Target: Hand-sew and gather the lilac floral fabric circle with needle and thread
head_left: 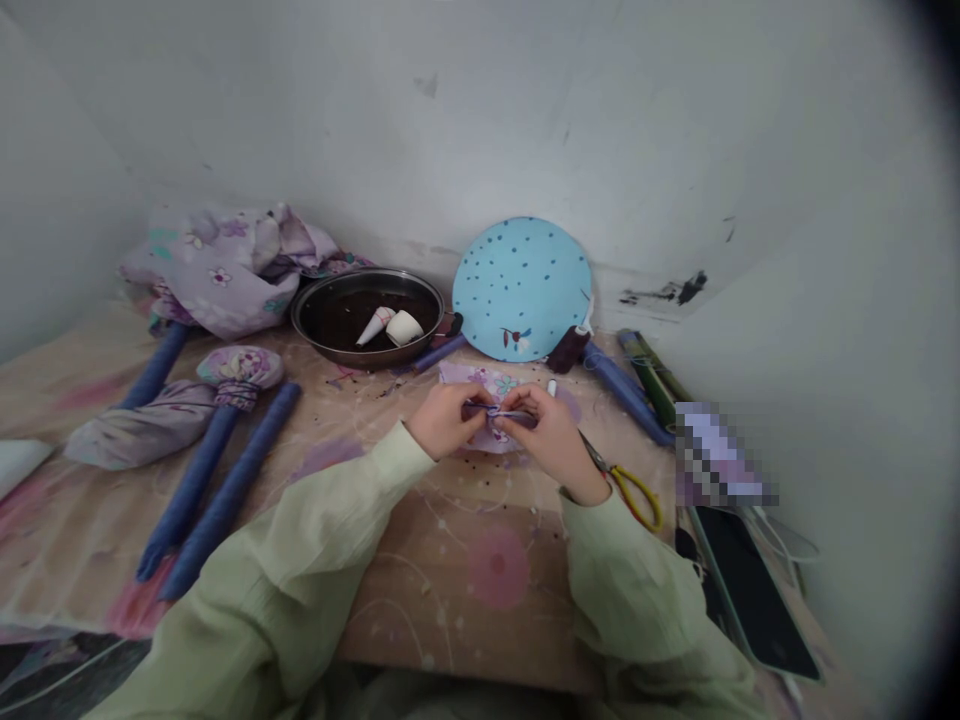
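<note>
A small piece of lilac floral cloth (480, 376) lies at the middle of the table, partly covered by my hands. My left hand (447, 416) pinches a gathered fold of this cloth from the left side. From the right, my right hand (547, 430) grips the same fold between thumb and fingers, close to the left fingertips. Whether a needle or thread is in the fingers is too small to make out. Beside my right wrist lies a pair of scissors (634, 495) with yellow handles.
Behind stand a dark pan (315, 335) holding thread cones (404, 328), a round blue dotted board (517, 280) and a dark thread spool (568, 349). Blue fabric-wrapped rods (232, 490) and bundled floral cloth (225, 270) occupy the left. A phone-like dark device (754, 590) lies at right.
</note>
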The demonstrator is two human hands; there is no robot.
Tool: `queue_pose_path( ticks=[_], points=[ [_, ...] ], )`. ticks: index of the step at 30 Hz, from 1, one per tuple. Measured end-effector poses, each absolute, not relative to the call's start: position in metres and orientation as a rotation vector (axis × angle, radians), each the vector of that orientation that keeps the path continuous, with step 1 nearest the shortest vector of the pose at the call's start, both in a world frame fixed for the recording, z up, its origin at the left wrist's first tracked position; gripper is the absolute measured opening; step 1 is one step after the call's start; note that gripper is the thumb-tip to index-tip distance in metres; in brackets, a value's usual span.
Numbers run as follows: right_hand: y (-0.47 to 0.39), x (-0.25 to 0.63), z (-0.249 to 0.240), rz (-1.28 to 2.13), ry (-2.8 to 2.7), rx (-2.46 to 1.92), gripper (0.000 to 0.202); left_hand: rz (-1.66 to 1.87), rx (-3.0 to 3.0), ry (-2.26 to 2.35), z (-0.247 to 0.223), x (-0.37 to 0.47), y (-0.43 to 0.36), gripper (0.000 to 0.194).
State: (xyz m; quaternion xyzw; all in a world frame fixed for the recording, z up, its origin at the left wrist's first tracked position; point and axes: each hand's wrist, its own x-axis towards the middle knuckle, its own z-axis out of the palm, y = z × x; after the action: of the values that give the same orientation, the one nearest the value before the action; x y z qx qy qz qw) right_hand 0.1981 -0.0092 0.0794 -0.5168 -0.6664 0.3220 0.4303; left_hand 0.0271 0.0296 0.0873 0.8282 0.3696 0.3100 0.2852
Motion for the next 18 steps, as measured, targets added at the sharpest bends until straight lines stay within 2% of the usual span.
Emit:
queue_pose_path(
  ticks=[7, 18],
  points=[
    [-0.008, 0.199, 0.079, 0.776, -1.656, -1.316, 0.017, 0.813, 2.213, 0.963, 0.094, 0.028, 0.025, 0.017],
    [-0.009, 0.209, 0.086, 0.746, -1.789, -1.355, 0.019, 0.748, 2.091, 0.864, 0.088, 0.025, 0.029, 0.007]
  ],
)
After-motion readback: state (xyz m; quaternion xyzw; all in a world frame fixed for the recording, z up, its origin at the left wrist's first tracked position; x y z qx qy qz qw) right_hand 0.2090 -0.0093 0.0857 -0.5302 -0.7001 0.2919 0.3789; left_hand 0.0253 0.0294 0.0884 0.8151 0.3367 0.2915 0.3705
